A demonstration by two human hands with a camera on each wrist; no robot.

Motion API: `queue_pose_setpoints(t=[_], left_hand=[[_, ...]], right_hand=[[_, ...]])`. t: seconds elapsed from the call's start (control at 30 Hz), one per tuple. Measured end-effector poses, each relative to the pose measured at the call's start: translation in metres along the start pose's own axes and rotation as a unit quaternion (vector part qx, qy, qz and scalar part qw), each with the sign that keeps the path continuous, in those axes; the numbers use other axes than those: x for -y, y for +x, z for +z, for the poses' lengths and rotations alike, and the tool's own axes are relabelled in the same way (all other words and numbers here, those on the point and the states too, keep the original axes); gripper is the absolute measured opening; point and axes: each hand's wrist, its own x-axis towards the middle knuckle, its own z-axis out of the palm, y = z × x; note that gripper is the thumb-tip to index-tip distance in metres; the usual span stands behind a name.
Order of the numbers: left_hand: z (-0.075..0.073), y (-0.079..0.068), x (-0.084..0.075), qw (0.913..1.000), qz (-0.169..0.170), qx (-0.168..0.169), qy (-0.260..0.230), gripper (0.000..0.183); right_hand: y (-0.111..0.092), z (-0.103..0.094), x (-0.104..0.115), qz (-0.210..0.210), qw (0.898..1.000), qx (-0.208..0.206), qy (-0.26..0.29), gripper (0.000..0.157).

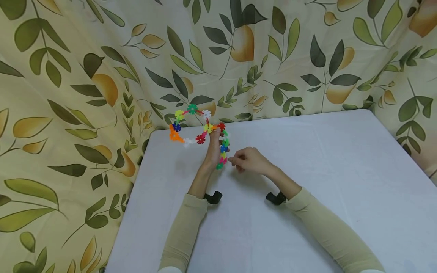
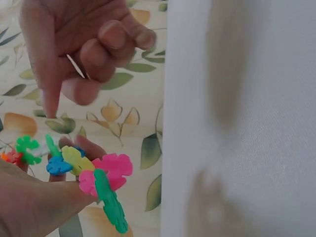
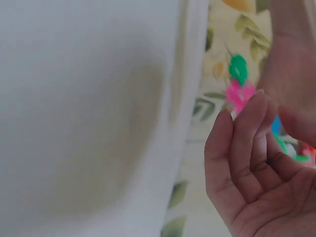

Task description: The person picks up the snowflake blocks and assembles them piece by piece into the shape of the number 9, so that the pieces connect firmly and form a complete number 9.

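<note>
My left hand [image 1: 213, 151] grips a chain of interlocking snowflake discs [image 1: 200, 139] in many colours, raised over the far left of the table. One part of the chain forms a ring beyond the thumb. Its tail, ending in pink and green discs [image 2: 117, 170], hangs past the palm side. Just right of this tail is my right hand [image 1: 252, 160], its fingers loosely bent. In the left wrist view its index finger points down, apart from the chain. Nothing shows between the right fingers [image 3: 243, 148]. The left hand partly hides the chain's middle.
A white-covered table [image 1: 239, 235] lies under both arms. Leaf-patterned cloth [image 1: 218, 57] hangs behind it and along the left side. A black wrist camera [image 1: 214, 197] sticks out from the left wrist, another black camera [image 1: 275, 198] from the right.
</note>
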Motion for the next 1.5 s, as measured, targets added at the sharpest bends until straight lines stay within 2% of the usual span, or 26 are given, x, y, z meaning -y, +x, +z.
queue_pose_setpoints(t=[0.17,0.23,0.37,0.5,0.7,0.8,0.9,1.0,1.17,1.33,1.5], left_hand=[[0.002,-0.004,-0.002,0.9981,0.003,0.033,0.053,0.074],[0.003,-0.004,-0.003,0.9965,-0.006,0.045,0.07,0.078],[0.008,-0.005,-0.003,0.9916,-0.029,0.07,0.104,0.081],[0.015,-0.005,-0.003,0.9862,-0.028,0.101,0.128,0.083],[0.023,-0.008,-0.004,0.9757,-0.022,0.161,0.148,0.081],[0.028,-0.009,-0.005,0.9717,-0.027,0.18,0.15,0.081],[0.031,-0.011,-0.006,0.9685,-0.03,0.195,0.152,0.078],[0.034,-0.013,-0.007,0.9621,-0.028,0.222,0.156,0.071],[0.039,-0.016,-0.007,0.9421,-0.012,0.28,0.184,0.06],[0.045,-0.017,-0.003,0.9328,-0.018,0.302,0.196,0.057],[0.048,-0.02,0.0,0.9205,-0.025,0.325,0.216,0.057]], right_hand=[[-0.004,-0.022,0.005,0.007,1.0,-0.02,0.02,0.033],[-0.005,-0.03,0.007,0.007,0.999,-0.03,0.023,0.032],[-0.007,-0.041,0.01,0.006,0.998,-0.06,0.028,0.03],[-0.007,-0.049,0.011,0.011,0.994,-0.1,0.052,0.03],[-0.007,-0.063,0.013,0.016,0.978,-0.187,0.089,0.036],[-0.007,-0.07,0.016,0.002,0.967,-0.234,0.105,0.039],[-0.009,-0.075,0.02,-0.015,0.957,-0.259,0.126,0.041],[-0.01,-0.079,0.024,-0.025,0.955,-0.262,0.14,0.043],[-0.013,-0.084,0.027,-0.014,0.954,-0.265,0.141,0.054],[-0.016,-0.089,0.027,-0.028,0.948,-0.259,0.18,0.056],[-0.019,-0.093,0.027,-0.047,0.946,-0.255,0.196,0.049]])
